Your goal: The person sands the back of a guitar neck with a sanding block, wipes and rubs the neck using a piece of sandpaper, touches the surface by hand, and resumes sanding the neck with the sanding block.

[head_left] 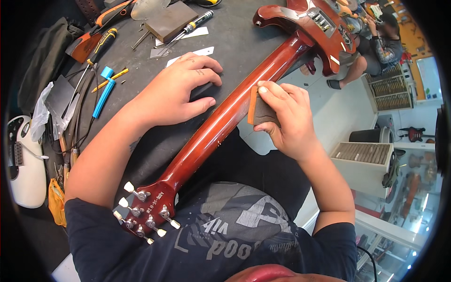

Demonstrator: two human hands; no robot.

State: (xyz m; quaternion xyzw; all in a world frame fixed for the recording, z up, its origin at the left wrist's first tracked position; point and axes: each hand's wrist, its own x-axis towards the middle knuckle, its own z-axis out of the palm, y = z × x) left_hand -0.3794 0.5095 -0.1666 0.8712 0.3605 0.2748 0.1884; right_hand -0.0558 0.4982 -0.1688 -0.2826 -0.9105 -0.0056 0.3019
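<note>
- A red guitar [237, 109] is laid back upward, its body [300, 29] placed at the upper right and its neck [199, 141] slanted down to the lower left.
- The headstock [159, 197] is set close to the dark shirt [263, 249], and metal tuners [151, 222] with pale buttons are fitted along both its sides.
- A block [265, 113], dark on its broad face and orange-brown along one edge, is clasped by the right grip [289, 113], with the thumb and fingers closed around it.
- The block is held upright just beside the right edge of the neck; whether the neck is touched cannot be told.
- Nothing is gripped by the left grip [181, 91], which is opened, palm down, with fingers loosely spread and thumb pointed toward the neck.
- White cards [197, 53] are partly covered by the left grip on the dark bench [230, 40].
- Farther back, a brown slab [171, 19] and a screwdriver [199, 21] are laid together.
- To the left, a blue tool [103, 96] is placed beside a yellow stick [117, 77], and a white guitar body [29, 181] is seen.
- Another person [386, 47] is seen seated at the upper right.
</note>
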